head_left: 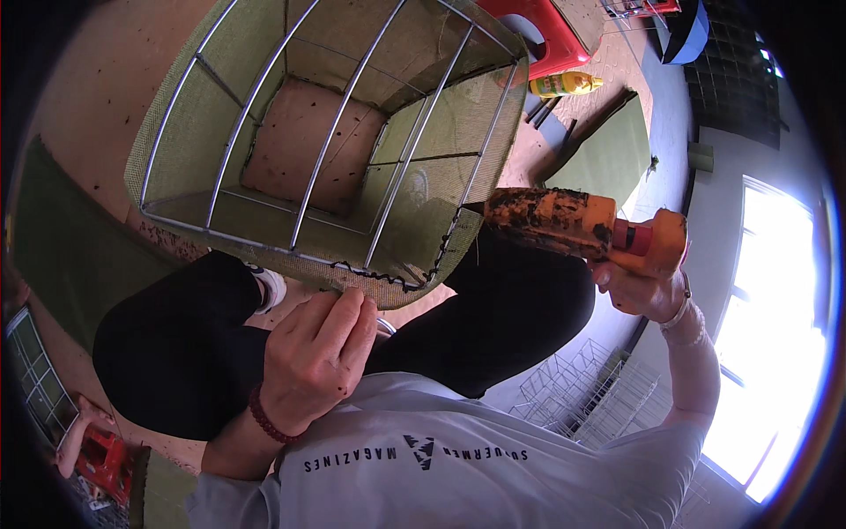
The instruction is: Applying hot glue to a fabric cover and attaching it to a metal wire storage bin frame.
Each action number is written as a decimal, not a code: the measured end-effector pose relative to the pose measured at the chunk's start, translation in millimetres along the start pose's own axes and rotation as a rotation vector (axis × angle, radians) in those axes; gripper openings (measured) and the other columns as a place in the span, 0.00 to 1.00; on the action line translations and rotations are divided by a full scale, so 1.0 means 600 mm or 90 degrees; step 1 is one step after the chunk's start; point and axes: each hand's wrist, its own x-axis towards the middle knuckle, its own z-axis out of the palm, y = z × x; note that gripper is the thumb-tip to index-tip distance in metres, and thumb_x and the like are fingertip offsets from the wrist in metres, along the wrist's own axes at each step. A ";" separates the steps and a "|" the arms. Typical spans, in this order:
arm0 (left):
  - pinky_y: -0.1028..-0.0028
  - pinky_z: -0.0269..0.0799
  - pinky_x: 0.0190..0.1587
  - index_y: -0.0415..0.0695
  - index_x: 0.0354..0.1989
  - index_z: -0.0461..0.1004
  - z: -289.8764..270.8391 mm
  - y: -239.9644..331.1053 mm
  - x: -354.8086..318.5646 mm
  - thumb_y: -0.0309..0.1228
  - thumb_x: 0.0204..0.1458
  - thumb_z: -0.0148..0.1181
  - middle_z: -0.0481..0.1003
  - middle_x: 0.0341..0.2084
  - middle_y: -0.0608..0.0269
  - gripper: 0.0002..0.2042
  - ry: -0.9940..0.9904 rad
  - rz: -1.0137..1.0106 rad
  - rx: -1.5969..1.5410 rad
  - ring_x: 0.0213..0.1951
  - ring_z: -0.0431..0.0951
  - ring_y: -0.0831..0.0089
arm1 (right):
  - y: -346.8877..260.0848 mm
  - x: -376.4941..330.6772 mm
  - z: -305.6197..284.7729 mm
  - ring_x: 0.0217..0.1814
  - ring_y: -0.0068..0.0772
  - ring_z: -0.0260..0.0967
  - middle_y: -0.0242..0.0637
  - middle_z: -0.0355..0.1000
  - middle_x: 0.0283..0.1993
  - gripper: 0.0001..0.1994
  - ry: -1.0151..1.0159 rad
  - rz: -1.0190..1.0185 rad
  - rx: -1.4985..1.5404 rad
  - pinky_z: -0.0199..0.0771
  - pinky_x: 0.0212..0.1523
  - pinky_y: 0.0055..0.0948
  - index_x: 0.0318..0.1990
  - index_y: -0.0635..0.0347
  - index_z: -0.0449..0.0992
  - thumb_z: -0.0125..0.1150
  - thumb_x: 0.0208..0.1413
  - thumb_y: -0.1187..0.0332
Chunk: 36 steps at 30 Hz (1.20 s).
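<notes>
A wire-frame basket (231, 141) covered in olive-green mesh fabric is tilted above my knees, its barred side toward me. Black glue (381, 277) runs in a wavy bead along the wire at its near right corner. My left hand (322, 348), with a red bead bracelet, pinches the mesh edge just below that bead. An orange glue gun (564, 222), heavily smeared with black, is gripped in my right hand (648, 289). Its dark nozzle points left and meets the basket's right edge, above the glued corner. My right fingers are partly hidden behind the handle.
A red stool (557, 40) and a yellow bottle (567, 85) stand beyond the basket. Green fabric (608, 150) lies at right, more at left. Wire frames (586, 388) are stacked by the wall. Another person's arm (75, 436) is near a mesh frame (40, 375) at lower left.
</notes>
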 end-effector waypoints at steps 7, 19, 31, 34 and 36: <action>0.67 0.77 0.30 0.31 0.37 0.79 0.002 -0.002 -0.001 0.16 0.38 0.67 0.76 0.37 0.53 0.14 0.005 -0.009 -0.008 0.32 0.79 0.61 | 0.015 0.006 0.003 0.27 0.24 0.71 0.34 0.74 0.33 0.14 0.023 -0.110 -0.051 0.71 0.25 0.28 0.39 0.60 0.81 0.73 0.54 0.59; 0.67 0.77 0.30 0.31 0.37 0.79 -0.002 -0.001 0.004 0.17 0.39 0.67 0.76 0.36 0.54 0.13 0.004 0.028 0.020 0.32 0.79 0.61 | 0.021 -0.011 0.012 0.38 0.41 0.76 0.38 0.76 0.41 0.15 -0.019 -0.100 -0.024 0.79 0.33 0.35 0.44 0.40 0.82 0.76 0.48 0.68; 0.67 0.77 0.30 0.31 0.37 0.79 -0.003 -0.001 0.002 0.17 0.36 0.68 0.76 0.37 0.53 0.16 0.000 0.022 0.014 0.32 0.79 0.61 | 0.021 -0.011 0.022 0.37 0.37 0.76 0.36 0.76 0.41 0.15 -0.011 -0.155 -0.020 0.78 0.35 0.33 0.42 0.51 0.83 0.78 0.47 0.62; 0.68 0.77 0.30 0.30 0.38 0.79 -0.003 -0.001 0.003 0.17 0.35 0.68 0.76 0.37 0.53 0.16 0.005 0.025 0.014 0.32 0.79 0.61 | 0.012 -0.006 0.020 0.35 0.34 0.74 0.34 0.75 0.37 0.20 -0.007 0.014 0.096 0.76 0.35 0.32 0.41 0.58 0.81 0.79 0.46 0.56; 0.68 0.77 0.30 0.30 0.38 0.79 -0.003 -0.001 0.004 0.17 0.35 0.68 0.76 0.37 0.53 0.17 0.010 0.025 0.013 0.32 0.79 0.61 | 0.008 -0.003 0.018 0.34 0.33 0.74 0.34 0.74 0.33 0.21 0.027 -0.200 -0.127 0.74 0.35 0.33 0.39 0.60 0.80 0.79 0.45 0.54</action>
